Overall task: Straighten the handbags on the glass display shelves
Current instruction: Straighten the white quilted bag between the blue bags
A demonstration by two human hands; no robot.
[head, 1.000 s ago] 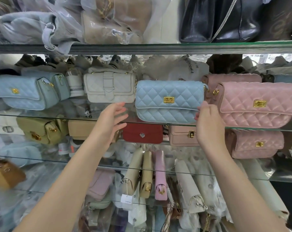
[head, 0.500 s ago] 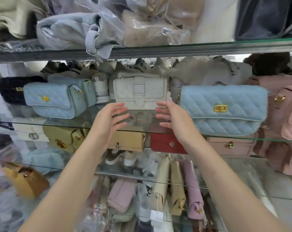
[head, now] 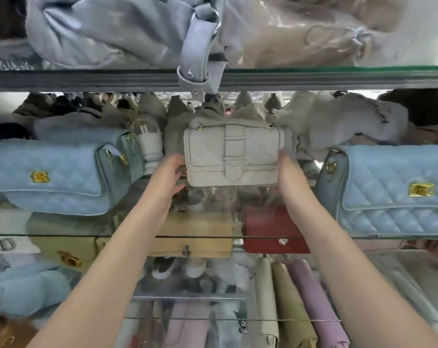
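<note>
A cream handbag (head: pixel 234 156) with a vertical strap down its flap is seen upright and front-on at the middle of the glass shelf (head: pixel 313 237), set back from the near edge. It is held between both hands. The left hand (head: pixel 167 177) is placed against the bag's left end, low down, with its fingers (head: pixel 176 160) curved onto the end wall and the thumb reaching under the lower left corner. The right hand (head: pixel 288 174) is closed on the right end, where its fingers (head: pixel 283 156) are wrapped round the edge and their tips are hidden behind the bag. The bag thus lies directly between the two sets of fingers and is touched by both. Whether its base rests on the glass or is lifted just clear cannot be told, as the view there is blurred by reflections.

A pale blue quilted bag (head: pixel 49 177) with a gold clasp is seen to the left, nearer the shelf edge, apart from the cream one. A second blue quilted bag (head: pixel 398 192) stands to the right, also apart from it. Below, through the glass, a tan bag (head: pixel 195 234) and a red bag (head: pixel 270 229) are visible side by side. On the upper shelf (head: pixel 338 77) a grey-blue bag (head: pixel 99 28) lies, its strap hanging over the near edge.
</note>
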